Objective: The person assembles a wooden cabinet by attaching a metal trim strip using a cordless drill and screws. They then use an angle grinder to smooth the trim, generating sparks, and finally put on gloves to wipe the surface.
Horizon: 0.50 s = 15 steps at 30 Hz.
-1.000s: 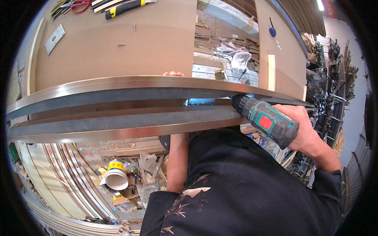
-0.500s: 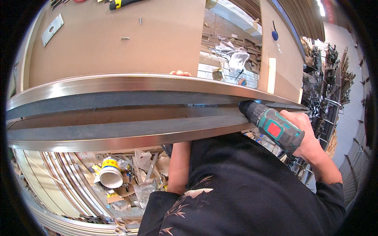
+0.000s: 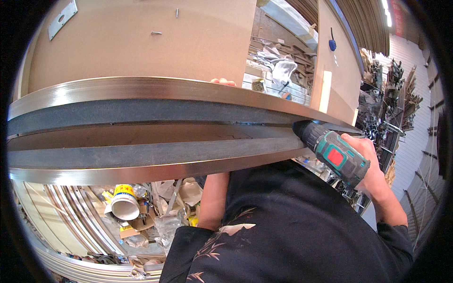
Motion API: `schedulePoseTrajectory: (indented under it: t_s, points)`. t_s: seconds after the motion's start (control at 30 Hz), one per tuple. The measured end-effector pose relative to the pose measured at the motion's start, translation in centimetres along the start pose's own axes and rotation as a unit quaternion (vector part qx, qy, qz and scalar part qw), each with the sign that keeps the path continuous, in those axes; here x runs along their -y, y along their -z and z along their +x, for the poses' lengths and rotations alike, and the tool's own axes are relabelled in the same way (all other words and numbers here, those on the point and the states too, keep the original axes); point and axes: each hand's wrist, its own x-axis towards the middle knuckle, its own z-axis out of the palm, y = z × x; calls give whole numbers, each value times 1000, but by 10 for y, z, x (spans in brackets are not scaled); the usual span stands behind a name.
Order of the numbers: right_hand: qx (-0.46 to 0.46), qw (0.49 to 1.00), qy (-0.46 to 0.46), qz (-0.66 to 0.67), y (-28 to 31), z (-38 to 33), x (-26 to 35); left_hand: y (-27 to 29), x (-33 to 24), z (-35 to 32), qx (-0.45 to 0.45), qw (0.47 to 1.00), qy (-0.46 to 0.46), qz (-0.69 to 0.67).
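The right hand's (image 3: pixel 362 147) grip is wrapped around one green-and-black drill (image 3: pixel 340 158), nose at the channel of one long metal frame (image 3: pixel 141 88), while the left hand (image 3: pixel 223 82) shows only fingertips at its far edge, grip impossible to tell, and two screws (image 3: pixel 156 33) and one holed plate (image 3: pixel 67 15) lie on the bench (image 3: pixel 118 52) beyond.

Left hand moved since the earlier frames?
No: the left hand still shows just left of the right edge of the large board, with no clear shift.

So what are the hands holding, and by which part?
Right hand: drill, by its handle. Left hand: at the far edge of the metal frame; grip hidden.
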Motion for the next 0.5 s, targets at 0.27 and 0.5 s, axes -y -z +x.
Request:
schedulePoseTrajectory:
  t_s: [0.27,0.5]
  points:
    - [-2,1000,-15,-25,-1,0,8,-3,1,-4,0,1000,-6,-8]
    - [12,1000,14,-24,3,14,12,-5,3,-6,-3,1000,-4,-8]
